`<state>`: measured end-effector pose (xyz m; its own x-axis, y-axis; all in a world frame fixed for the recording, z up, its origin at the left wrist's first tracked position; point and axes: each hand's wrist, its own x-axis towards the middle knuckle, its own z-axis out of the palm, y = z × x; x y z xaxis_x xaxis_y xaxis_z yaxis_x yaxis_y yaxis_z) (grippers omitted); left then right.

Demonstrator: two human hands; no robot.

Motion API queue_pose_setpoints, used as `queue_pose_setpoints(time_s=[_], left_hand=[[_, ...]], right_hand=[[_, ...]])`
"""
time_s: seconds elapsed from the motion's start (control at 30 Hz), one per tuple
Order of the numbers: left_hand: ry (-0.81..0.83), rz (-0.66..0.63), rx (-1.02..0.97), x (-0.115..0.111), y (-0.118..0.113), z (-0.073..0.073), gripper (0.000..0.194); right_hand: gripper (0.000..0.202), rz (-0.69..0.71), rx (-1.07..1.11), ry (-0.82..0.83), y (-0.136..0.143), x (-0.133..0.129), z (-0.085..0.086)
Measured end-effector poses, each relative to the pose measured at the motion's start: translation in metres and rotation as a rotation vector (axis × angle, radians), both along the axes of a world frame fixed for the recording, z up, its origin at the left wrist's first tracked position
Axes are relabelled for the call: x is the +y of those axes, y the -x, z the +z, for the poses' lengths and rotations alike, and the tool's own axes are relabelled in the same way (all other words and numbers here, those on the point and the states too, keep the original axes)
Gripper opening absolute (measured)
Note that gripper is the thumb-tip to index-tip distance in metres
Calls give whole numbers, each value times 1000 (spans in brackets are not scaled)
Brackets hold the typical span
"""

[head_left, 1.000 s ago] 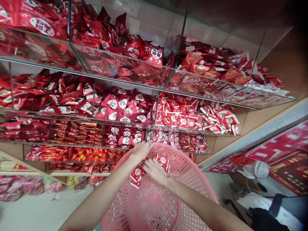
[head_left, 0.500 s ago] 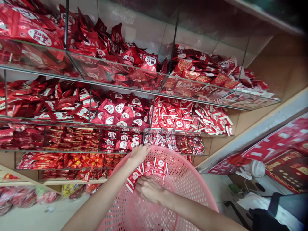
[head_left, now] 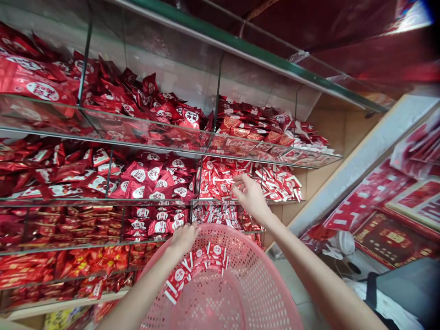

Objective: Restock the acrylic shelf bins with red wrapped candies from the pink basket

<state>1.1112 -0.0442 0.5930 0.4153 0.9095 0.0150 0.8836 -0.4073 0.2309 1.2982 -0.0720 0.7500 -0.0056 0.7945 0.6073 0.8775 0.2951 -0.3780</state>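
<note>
My left hand (head_left: 184, 237) grips the far left rim of a pink perforated plastic basket (head_left: 271, 270), its fingers closed over the edge. Inside, a curved row of small red-and-white candy packets (head_left: 199, 254) lies along the basket's far left wall. Beyond the rim, my right hand (head_left: 251, 196) hovers in front of a shelf bin full of similar small packets (head_left: 216, 176). Its fingers are loosely curled and apart, and nothing shows in them. Whether the fingertips touch the packets, I cannot tell.
Glass-fronted shelves hold several bins of red wrapped packets (head_left: 154, 176). A glass shelf edge (head_left: 240, 156) runs just above my right hand. At right are a pale slanted post (head_left: 343, 183), a white cup-like object (head_left: 345, 242) and red printed boxes (head_left: 395, 236).
My right hand has left the packets inside the basket and moved up to the shelf bin. My left hand stays on the rim. The view has tilted upward and turned rightward.
</note>
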Motion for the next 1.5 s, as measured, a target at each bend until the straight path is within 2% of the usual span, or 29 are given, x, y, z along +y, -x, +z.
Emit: queue_pose_setpoints(time_s=[0.1, 0.33, 0.47, 0.63, 0.77, 0.87, 0.93, 1.0, 1.07, 1.13, 1.2, 1.27, 1.37, 1.5], left_hand=[[-9, 0, 16, 0, 0, 0, 39], [31, 10, 1, -1, 0, 1, 41], [53, 15, 6, -2, -1, 5, 43], [51, 11, 12, -3, 0, 6, 43], [49, 19, 15, -1, 0, 3, 44], [49, 25, 16, 0, -1, 1, 44], [45, 22, 22, 0, -2, 1, 44], [61, 27, 40, -1, -2, 3, 42], [91, 20, 47, -1, -2, 6, 40], [109, 16, 37, -2, -2, 7, 38], [87, 28, 20, -3, -2, 7, 39], [59, 32, 12, -4, -1, 6, 40], [58, 27, 11, -5, 0, 5, 41], [65, 27, 11, -3, 0, 4, 41]], right_hand=[[22, -43, 41, 138, -6, 18, -1], [38, -245, -131, 277, 21, 35, 3], [36, -196, -81, 329, 16, 48, 2], [39, -96, 165, 329, 3, 55, -6], [44, 46, 436, 279, 2, 26, 6], [40, 187, 603, 242, 9, -16, 19], [33, 311, 679, 328, 20, -44, 16], [27, 437, 739, 513, 35, -63, -3], [23, 491, 775, 711, 51, -69, -39], [19, 428, 766, 872, 64, -65, -84], [21, 270, 683, 981, 74, -54, -128], [25, 134, 521, 1026, 82, -41, -162], [27, -2, 303, 986, 90, -26, -189], [23, -71, 179, 945, 98, -16, -198]])
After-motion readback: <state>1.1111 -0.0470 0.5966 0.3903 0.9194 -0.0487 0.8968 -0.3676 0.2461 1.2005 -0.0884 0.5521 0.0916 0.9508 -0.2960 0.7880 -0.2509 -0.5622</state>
